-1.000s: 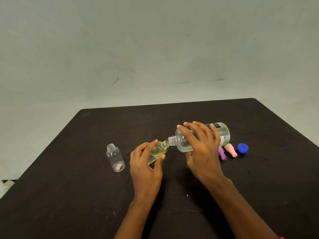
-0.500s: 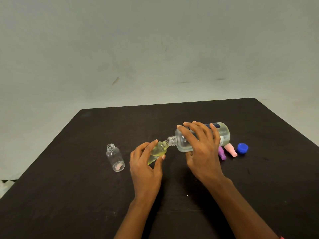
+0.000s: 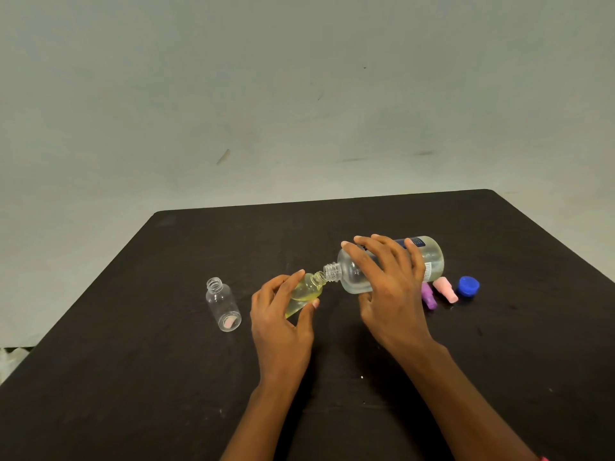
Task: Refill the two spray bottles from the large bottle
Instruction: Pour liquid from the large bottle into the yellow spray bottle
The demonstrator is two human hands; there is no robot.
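Large bottle (image 3: 353, 278) was tipped sideways, right grip (image 3: 389, 294) curled round it, mouth meeting spray bottle (image 3: 306, 291) pinched in left grip (image 3: 279, 322); empty bottle (image 3: 223, 306) stood farther left.

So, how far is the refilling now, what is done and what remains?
Done: the blue cap, pink spray top and purple spray top are off, on the table. In hand: the left hand holds the first spray bottle tilted, partly filled with yellowish liquid, while the right hand tips the large bottle, mouth to mouth. Left: the second spray bottle stands open and looks empty; recapping follows.
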